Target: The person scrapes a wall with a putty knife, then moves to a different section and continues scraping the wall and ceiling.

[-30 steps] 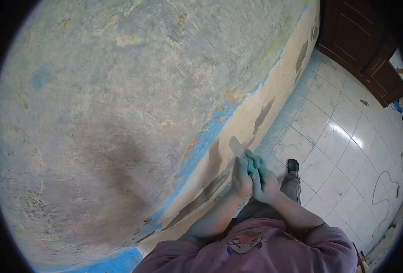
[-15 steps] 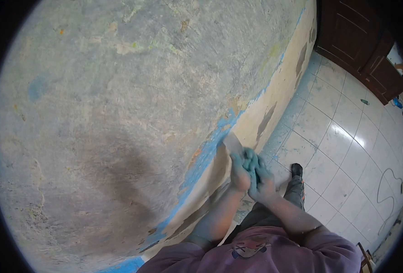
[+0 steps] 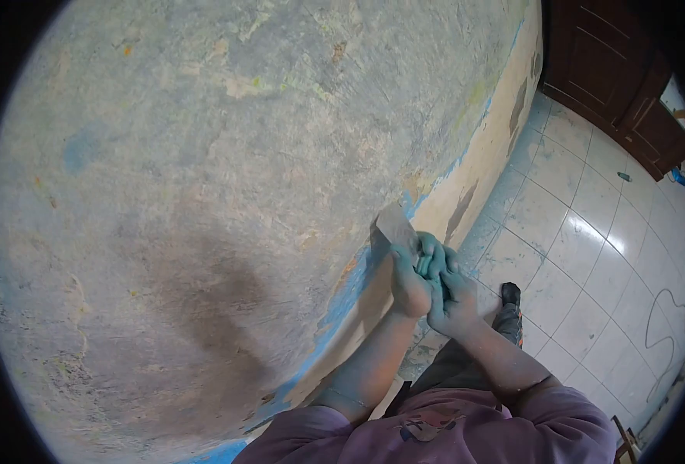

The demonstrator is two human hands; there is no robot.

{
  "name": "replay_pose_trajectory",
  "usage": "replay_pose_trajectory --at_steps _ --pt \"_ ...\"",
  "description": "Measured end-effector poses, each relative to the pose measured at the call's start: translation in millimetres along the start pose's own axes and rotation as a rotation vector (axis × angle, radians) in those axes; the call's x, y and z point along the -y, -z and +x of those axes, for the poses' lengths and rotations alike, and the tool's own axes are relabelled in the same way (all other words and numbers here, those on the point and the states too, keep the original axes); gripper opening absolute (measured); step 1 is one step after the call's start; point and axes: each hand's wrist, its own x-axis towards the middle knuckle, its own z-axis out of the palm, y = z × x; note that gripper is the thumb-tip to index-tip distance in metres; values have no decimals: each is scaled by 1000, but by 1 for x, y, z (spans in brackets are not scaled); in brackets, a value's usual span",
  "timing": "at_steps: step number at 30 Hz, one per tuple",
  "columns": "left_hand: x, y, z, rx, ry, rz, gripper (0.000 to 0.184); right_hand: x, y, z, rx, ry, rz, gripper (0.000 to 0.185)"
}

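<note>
A flat metal scraper points up and left from my hands, its wide blade at the wall where a strip of blue paint meets the bare grey surface. My left hand is closed on the scraper, thumb along the blade side. My right hand is pressed against it from the right, fingers wrapped round the same grip. The handle is hidden by the fingers. Blue-green dust coats both hands and the forearms.
Cream paint with grey worn patches covers the lower wall. Dusty white floor tiles lie to the right, with a cable on them. Dark wooden doors stand at the upper right. My dark-shod foot is near the wall.
Both hands and the scraper have moved slightly upward in view, and the blade now reaches past the blue strip onto the grey surface. The view has shifted a little. The grip stays the same.
</note>
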Motion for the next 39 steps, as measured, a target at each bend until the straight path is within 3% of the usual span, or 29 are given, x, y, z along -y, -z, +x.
replay_pose_trajectory --at_steps 6,8,14,17,20,22,24,27,30,33,39 --pt "24 11 -8 -181 116 -101 61 -14 3 -20 -32 -11 2 10" --pt "27 11 -6 -150 88 -104 61 -15 10 -14 87 -73 -1 11" --pt "40 10 -10 -130 70 -103 61 -12 18 -21 -16 -18 0 10" --pt "29 15 -9 -112 140 -146 64 -16 8 -18 69 -87 -60 12" --pt "26 21 -4 -40 52 -26 64 -19 6 -14 50 -42 -29 12" --pt "31 17 -11 -58 69 -38 64 -17 5 -22 64 -64 -7 11" --pt "34 18 -11 -56 69 -53 64 -18 6 -22 -79 63 -15 11" --pt "44 26 -15 -146 125 -108 63 -17 6 -23 50 -34 -116 13" --pt "37 29 -6 -70 66 -83 64 -23 7 -22 66 -23 -94 13" --pt "39 18 -13 -149 83 -81 63 -24 7 -33 39 -23 -46 13" --pt "40 26 -5 -114 51 -141 64 -22 6 -24 62 -49 -42 14"
